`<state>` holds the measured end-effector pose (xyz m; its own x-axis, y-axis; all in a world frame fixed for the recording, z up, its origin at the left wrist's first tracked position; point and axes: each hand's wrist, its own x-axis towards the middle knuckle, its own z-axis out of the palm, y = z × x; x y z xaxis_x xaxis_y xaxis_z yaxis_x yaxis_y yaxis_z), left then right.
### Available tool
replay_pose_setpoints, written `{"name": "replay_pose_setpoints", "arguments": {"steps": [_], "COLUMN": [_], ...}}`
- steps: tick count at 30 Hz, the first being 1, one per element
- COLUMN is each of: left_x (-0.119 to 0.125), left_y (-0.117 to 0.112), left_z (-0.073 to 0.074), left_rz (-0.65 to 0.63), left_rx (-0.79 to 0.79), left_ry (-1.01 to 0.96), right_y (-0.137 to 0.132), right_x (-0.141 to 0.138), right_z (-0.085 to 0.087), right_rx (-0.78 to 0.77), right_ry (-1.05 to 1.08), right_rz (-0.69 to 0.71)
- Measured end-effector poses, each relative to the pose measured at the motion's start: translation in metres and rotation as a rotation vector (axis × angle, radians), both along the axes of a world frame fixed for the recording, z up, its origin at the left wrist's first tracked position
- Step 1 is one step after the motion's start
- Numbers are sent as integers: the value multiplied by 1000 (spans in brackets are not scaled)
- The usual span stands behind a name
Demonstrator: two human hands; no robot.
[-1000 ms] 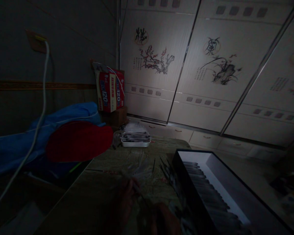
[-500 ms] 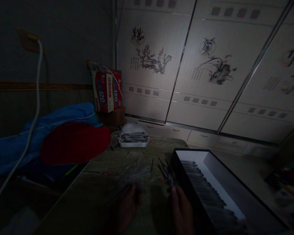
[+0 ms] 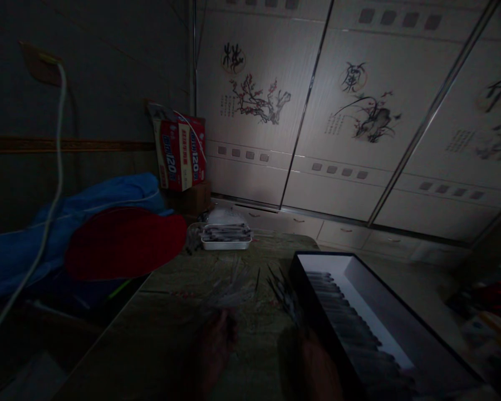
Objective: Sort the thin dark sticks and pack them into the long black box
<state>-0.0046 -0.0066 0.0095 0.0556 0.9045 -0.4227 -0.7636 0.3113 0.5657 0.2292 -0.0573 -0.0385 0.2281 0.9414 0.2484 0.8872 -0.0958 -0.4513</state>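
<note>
My left hand (image 3: 215, 348) is low over the table with its fingers curled; what they hold, if anything, is lost in the dark. Just beyond it lies a loose heap of clear, thin plastic-looking pieces (image 3: 230, 292). My right hand (image 3: 319, 362) is beside the left wall of a dark-rimmed box, its fingers blurred and in shadow. Ahead of that hand is a small bunch of thin dark sticks (image 3: 281, 292), with one single stick (image 3: 257, 278) apart to its left. Inside the box (image 3: 384, 289), dark slender pen-like pieces (image 3: 344, 312) lie in a row.
A white tray (image 3: 226, 245) full of slim sticks stands at the table's (image 3: 162, 328) far edge, beside a clear plastic bag (image 3: 225, 215). Left of the table are a red round cover (image 3: 127, 243) and blue cloth (image 3: 108, 192). A white cable (image 3: 54, 206) hangs from the wall.
My right hand has drawn back toward me and slightly right, away from the bunch of sticks. My left hand has hardly moved. The view has shifted slightly.
</note>
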Motion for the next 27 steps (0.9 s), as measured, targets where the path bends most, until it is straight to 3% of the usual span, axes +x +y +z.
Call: {"name": "replay_pose_setpoints", "arguments": {"steps": [4,9,11,16,19,21,27], "left_x": [3,6,7,10,10,9,9], "left_y": [1,3,3,3,4,4,4], "left_z": [0,-10,-12,-9,-9,-10,-11], "left_rz": [-22,-74,-58,-23,-45,-45,-11], "left_rx": [-42,42,44,83,120,109,95], "left_ry": [20,26,46,92,105,104,68], "right_y": [3,5,6,10,10,9,2], "right_x": [-14,-25,-27,-50,-73,-85,-102], "right_z": [22,46,52,54,53,53,42], "right_rx": [-196,-230,-163,239,322,315,339], "right_ry": [-242,-214,-101,450,761,851,866], "right_rz": [36,-39,-15,205,209,190,81]}}
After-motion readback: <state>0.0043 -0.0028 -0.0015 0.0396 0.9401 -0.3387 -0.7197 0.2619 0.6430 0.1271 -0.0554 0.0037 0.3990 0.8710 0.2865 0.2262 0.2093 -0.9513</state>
